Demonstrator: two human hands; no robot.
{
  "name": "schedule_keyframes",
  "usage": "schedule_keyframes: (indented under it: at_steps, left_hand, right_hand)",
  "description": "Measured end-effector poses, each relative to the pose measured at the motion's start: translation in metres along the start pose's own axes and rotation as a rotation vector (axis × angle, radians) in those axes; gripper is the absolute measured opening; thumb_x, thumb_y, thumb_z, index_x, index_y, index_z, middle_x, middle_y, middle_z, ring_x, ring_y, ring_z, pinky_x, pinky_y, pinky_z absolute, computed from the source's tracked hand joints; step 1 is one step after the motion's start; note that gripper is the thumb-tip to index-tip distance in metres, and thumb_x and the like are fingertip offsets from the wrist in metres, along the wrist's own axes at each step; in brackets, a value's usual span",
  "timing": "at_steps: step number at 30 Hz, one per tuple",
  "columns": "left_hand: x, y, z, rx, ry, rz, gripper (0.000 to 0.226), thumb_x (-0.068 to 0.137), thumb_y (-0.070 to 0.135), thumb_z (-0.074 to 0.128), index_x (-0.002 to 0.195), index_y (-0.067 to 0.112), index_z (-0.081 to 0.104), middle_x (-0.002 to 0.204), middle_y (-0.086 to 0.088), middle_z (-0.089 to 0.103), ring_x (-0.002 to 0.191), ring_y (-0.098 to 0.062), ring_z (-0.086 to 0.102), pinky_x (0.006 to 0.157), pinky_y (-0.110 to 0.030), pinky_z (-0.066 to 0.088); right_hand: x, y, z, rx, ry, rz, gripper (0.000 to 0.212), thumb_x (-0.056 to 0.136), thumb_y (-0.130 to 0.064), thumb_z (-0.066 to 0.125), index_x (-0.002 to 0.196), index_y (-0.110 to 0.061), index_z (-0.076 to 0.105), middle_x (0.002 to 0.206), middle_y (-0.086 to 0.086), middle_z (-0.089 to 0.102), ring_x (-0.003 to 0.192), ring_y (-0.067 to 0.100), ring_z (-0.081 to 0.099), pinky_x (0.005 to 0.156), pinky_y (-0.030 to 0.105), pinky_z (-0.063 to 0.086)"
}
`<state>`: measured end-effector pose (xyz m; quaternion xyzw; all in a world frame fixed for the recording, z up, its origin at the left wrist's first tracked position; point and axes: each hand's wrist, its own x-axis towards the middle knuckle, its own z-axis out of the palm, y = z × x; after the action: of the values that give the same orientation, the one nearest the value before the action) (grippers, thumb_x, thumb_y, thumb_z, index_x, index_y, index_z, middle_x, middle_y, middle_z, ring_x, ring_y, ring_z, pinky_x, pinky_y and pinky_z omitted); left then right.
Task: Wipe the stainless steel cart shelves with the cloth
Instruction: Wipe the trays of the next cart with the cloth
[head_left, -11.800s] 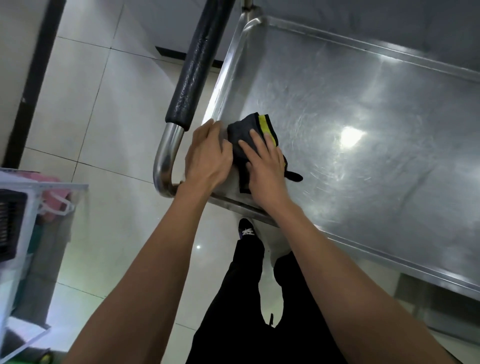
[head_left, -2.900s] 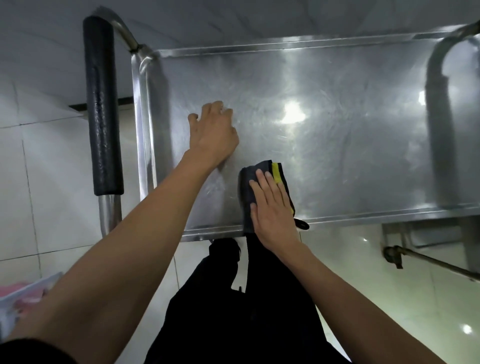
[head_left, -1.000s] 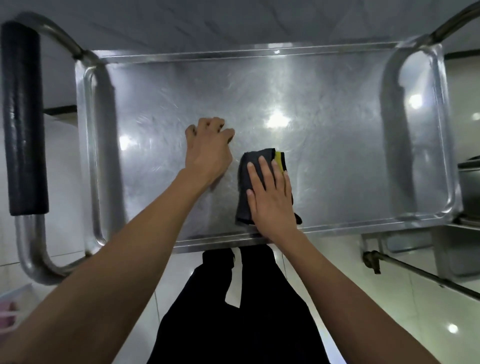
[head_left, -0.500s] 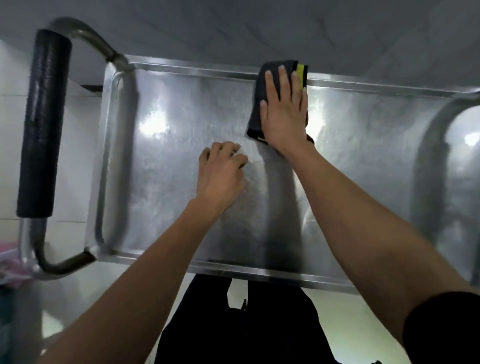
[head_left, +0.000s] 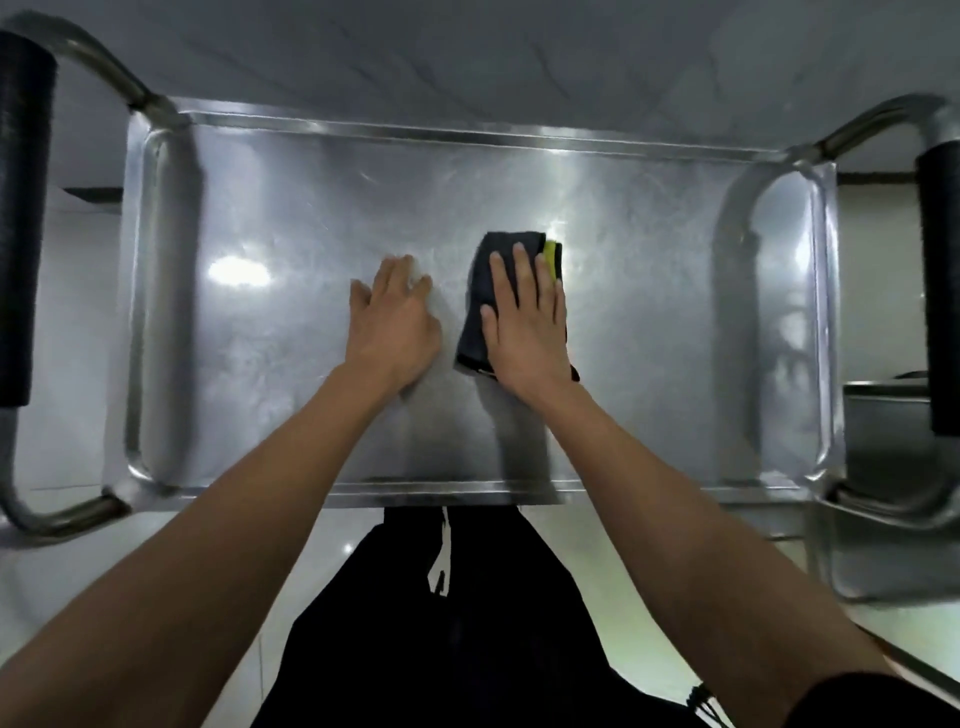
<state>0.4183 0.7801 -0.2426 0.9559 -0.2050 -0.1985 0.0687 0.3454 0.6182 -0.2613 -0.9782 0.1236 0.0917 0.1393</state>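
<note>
Two hands, ours, both on the top shelf (head_left: 649, 312) of a steel cart. Right hand (head_left: 527, 327): flat, fingers straight and slightly spread, palm pressing down on a folded dark cloth (head_left: 480, 306); nothing curled round it. Cloth: dark grey, yellow strip along its right edge, lying near the middle of the shelf, its left part and far edge showing past our fingers. Left hand (head_left: 392, 322): just beside the cloth, apart from it, fingers loosely extended with tips on the bare metal, holding nothing.

Shelf: rectangular tray with a raised rim and rounded corners, scuffed and shiny, with bright light reflections left of our left hand and beyond the cloth. Our forearms cross its near rim.

One tube handle with a black grip (head_left: 23, 208) at the left end of the cart; another black grip (head_left: 940, 291) at the right end. Pale tiled floor (head_left: 78, 322) below. Our dark clothing (head_left: 457, 623) at the near edge. A second steel surface (head_left: 883, 415) at lower right, partly seen.
</note>
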Motion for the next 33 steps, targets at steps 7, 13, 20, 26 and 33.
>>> schedule_keyframes:
  at_steps: [7, 13, 20, 26, 33]
  left_hand:
    - [-0.005, 0.034, -0.008, -0.075, -0.026, 0.156, 0.052, 0.099, 0.024, 0.041, 0.15, 0.016, 0.041, 0.165, -0.009, 0.021, 0.152, -0.029, 0.012, 0.121, -0.058, 0.014]
    - [0.017, 0.048, -0.01, -0.001, -0.073, 0.205, 0.053, 0.096, 0.023, 0.043, 0.148, 0.017, 0.042, 0.162, -0.01, 0.024, 0.15, -0.032, 0.015, 0.118, -0.061, 0.018]
    - [0.019, 0.037, 0.003, -0.037, 0.075, 0.191, 0.041, 0.096, 0.015, 0.049, 0.135, 0.017, 0.06, 0.152, -0.006, 0.043, 0.142, -0.028, 0.032, 0.111, -0.052, 0.028]
    - [0.023, 0.038, 0.007, -0.085, 0.149, 0.148, 0.035, 0.091, 0.011, 0.057, 0.122, 0.019, 0.071, 0.142, -0.004, 0.054, 0.134, -0.027, 0.042, 0.105, -0.051, 0.032]
    - [0.028, 0.044, 0.009, -0.084, 0.201, 0.089, 0.03, 0.085, 0.011, 0.063, 0.111, 0.019, 0.076, 0.133, -0.001, 0.061, 0.127, -0.025, 0.047, 0.101, -0.05, 0.038]
  right_hand:
    - [-0.159, 0.011, 0.025, -0.109, -0.08, 0.033, 0.062, 0.105, -0.04, 0.028, 0.159, -0.019, 0.006, 0.167, 0.008, -0.002, 0.153, 0.028, -0.004, 0.123, 0.049, 0.013]
    - [-0.166, 0.011, 0.025, -0.107, -0.084, 0.037, 0.061, 0.105, -0.039, 0.029, 0.159, -0.02, 0.007, 0.167, 0.007, -0.001, 0.153, 0.028, -0.004, 0.122, 0.05, 0.014]
    - [-0.112, 0.02, 0.017, -0.057, -0.031, 0.024, 0.061, 0.105, -0.039, 0.03, 0.159, -0.022, 0.008, 0.167, 0.005, 0.001, 0.153, 0.026, -0.002, 0.123, 0.05, 0.009]
    - [-0.007, 0.038, -0.004, -0.018, 0.015, -0.016, 0.058, 0.105, -0.038, 0.029, 0.158, -0.021, 0.014, 0.166, 0.006, 0.008, 0.153, 0.029, 0.005, 0.123, 0.05, 0.011]
    - [0.129, 0.052, -0.036, -0.025, 0.018, -0.044, 0.059, 0.103, -0.04, 0.025, 0.159, -0.024, 0.013, 0.166, 0.004, 0.007, 0.153, 0.029, 0.003, 0.123, 0.048, 0.007]
